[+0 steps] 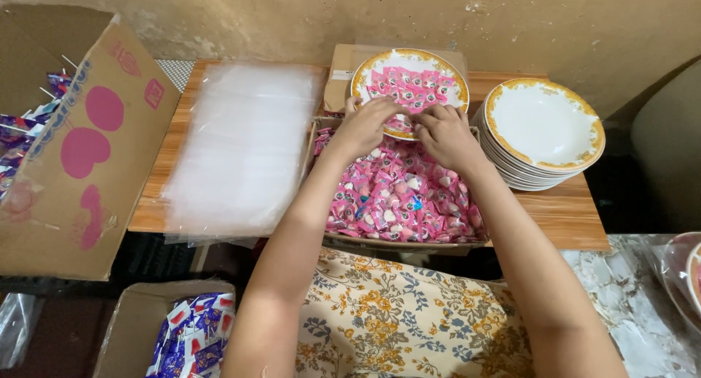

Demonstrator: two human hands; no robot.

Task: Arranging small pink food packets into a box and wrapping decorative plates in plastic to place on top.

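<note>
Both hands, left hand and right hand, meet over one candy plate, perhaps pinching wrappers.

- One view only, from a camera worn on the person's head.
- It looks steeply down and forward over the desk, toward the wall at 12 o'clock.
- It sits close: both forearms rise from 6 o'clock.

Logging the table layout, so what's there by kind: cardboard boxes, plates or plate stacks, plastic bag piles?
Cardboard boxes: 4
Plate with pink candies: 1
Stack of empty plates: 1
Pile of clear plastic bags: 1
Total: 7
</note>
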